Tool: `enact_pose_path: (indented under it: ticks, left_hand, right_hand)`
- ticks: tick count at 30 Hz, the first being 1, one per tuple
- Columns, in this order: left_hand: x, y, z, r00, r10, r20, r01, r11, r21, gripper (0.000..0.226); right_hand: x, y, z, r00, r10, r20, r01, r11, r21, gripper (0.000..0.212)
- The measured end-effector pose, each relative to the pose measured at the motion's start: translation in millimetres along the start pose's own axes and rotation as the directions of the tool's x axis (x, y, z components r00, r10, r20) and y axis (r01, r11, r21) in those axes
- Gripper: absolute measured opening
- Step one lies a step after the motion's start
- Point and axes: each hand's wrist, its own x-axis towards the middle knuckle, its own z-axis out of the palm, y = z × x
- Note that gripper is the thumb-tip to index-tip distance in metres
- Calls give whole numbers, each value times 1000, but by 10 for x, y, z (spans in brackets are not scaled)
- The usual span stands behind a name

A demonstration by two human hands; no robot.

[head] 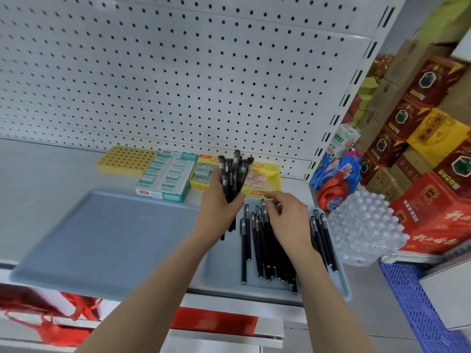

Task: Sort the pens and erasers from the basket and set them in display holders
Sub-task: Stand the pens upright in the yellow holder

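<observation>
Pens (265,245) nr tray (102,238) R edge (bundle (233,174), L hand (219,210))

The left hand (219,210) is hiding the middle of its gripped pen bundle (233,171). The right hand (288,220) is covering loose pens (244,248), possibly pinching one. Print on the eraser boxes (165,177) is appearing too small to read.

Pens (265,245): black plastic is shown, matt on the barrels.
Tray (102,238): grey-blue plastic, finished smooth and matt.
Back panel (178,72): white painted metal, perforated, matt.
Holder (126,159): yellow plastic, smooth, pierced with holes.
Eraser boxes (165,177): printed card, lightly glossy.
Bottle pack (364,225): clear plastic, glossy.
Cartons (433,200): red and gold printed card.
Crate (418,301): blue plastic, moulded as lattice.
</observation>
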Motion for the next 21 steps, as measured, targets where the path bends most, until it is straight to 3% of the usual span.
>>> enact_pose_path:
  ticks: [3,5,11,14,19,21]
  left_hand:
    - [-72,1,61,992,40,-117,-54,991,-126,54]
    - [-138,-125,122,997,8,-70,-18,989,-145,65]
    - [-102,-421,214,997,-71,44,71,997,-3,59]
    - [-21,-349,175,997,-77,24,78,996,-33,55]
    - [92,-302,6,992,-124,32,127,984,-124,40]
    - [126,-289,-117,989,-134,56,142,976,-163,37]
  right_hand:
    - [57,-35,3,1000,-17,-2,17,1000,4,21]
    - [82,-38,5,1000,-25,-2,25,1000,14,20]
    - [151,-48,-16,999,-36,-30,39,993,108,20]
    - [204,-138,-34,1000,-19,-17,23,965,260,20]
    - [323,-416,-4,981,-24,194,-89,831,549,16]
    - [372,-547,41,976,-17,216,-120,788,604,7]
